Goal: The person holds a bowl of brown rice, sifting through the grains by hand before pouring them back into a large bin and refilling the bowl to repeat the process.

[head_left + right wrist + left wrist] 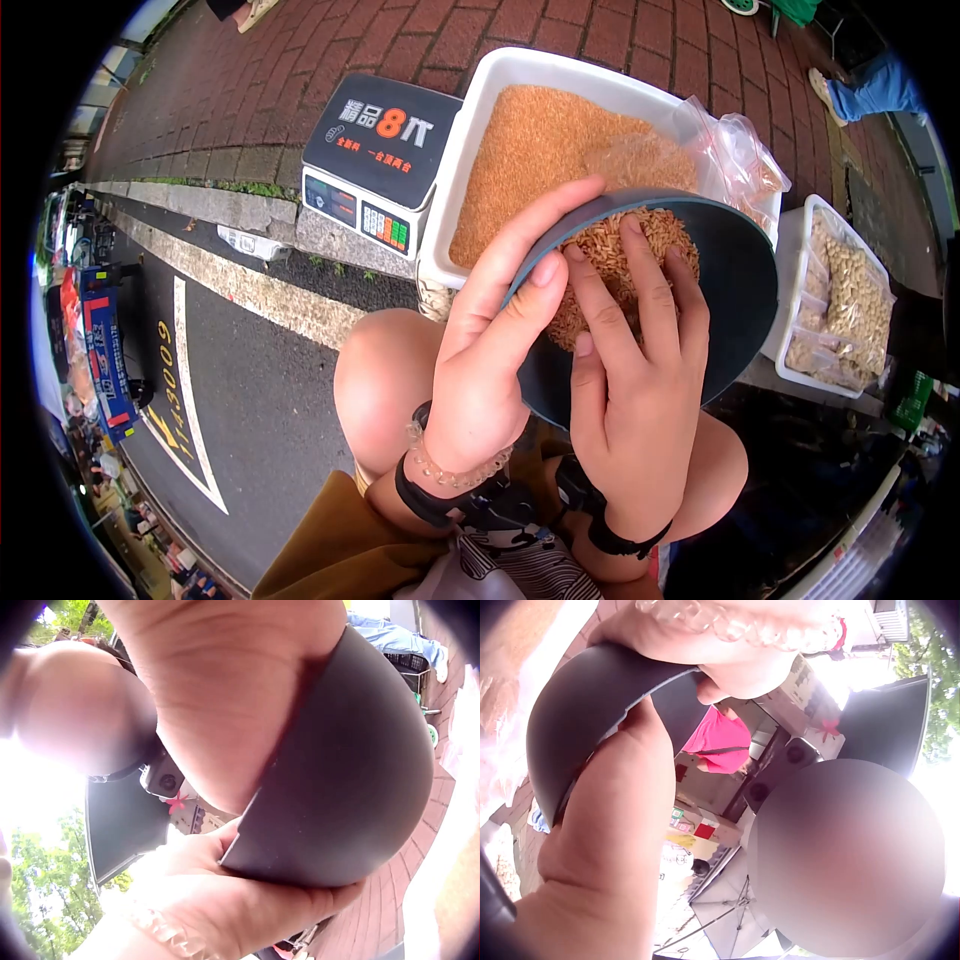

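A dark blue-grey bowl (738, 290) is tilted over my knees, with a heap of small reddish-brown, elongated grains (612, 246) inside. My left hand (487, 360) grips it at the left rim, thumb on the inside edge and fingers around the outside; in the right wrist view that hand (247, 900) supports the curved outer wall. Reaching into the bowl from the near side, my right hand (640, 385) has its fingers spread and lightly bent, fingertips on the grains. In the left wrist view the bowl (562, 727) hides those fingertips.
Beyond the bowl stands a white bin (480, 110) of orange-brown grains (540, 150), with clear plastic bags (735, 150) at its right end. A digital scale (375, 150) sits left of it. To the right is a white tray (790, 350) of bagged, pale nut-like pieces (840, 300).
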`<state>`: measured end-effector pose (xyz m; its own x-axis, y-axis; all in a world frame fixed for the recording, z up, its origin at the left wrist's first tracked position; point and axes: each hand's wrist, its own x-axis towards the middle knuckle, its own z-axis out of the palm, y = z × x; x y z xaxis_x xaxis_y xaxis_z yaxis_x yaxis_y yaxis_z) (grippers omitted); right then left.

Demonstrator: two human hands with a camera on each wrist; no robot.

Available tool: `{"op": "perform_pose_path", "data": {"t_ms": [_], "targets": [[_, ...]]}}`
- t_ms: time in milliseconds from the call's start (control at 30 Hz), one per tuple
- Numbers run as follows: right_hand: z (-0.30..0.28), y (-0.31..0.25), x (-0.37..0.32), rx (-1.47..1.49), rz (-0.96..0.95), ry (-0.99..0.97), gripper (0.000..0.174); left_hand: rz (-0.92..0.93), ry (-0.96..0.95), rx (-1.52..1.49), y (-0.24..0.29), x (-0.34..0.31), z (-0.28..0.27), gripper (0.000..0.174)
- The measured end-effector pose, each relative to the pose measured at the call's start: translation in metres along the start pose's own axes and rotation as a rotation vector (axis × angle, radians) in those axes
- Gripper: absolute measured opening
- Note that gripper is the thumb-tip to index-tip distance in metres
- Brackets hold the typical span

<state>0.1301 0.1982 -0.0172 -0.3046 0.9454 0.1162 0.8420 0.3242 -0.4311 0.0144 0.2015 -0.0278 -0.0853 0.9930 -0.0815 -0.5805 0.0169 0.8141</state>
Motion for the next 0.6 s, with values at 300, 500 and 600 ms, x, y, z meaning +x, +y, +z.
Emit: {"op": "perform_pose_path", "data": {"t_ms": [300, 500, 600], "targets": [[-0.0051, 0.0022, -0.0022, 0.106, -0.107, -0.006, 0.032, -0.022, 0.063, -0.135, 0.0023, -0.0010, 0.0041, 0.042], [-0.0012, 0.0038, -0.0026, 0.135, -0.151, 0.015, 0.023, -0.015, 0.103, -0.210, 0.0021, -0.0003, 0.0043, 0.043], [-0.0038, 0.0013, -0.0013, 0.165, -0.122, 0.019, 0.022, -0.016, 0.127, -0.207, 0.0027, 0.0008, 0.0047, 0.043]]}}
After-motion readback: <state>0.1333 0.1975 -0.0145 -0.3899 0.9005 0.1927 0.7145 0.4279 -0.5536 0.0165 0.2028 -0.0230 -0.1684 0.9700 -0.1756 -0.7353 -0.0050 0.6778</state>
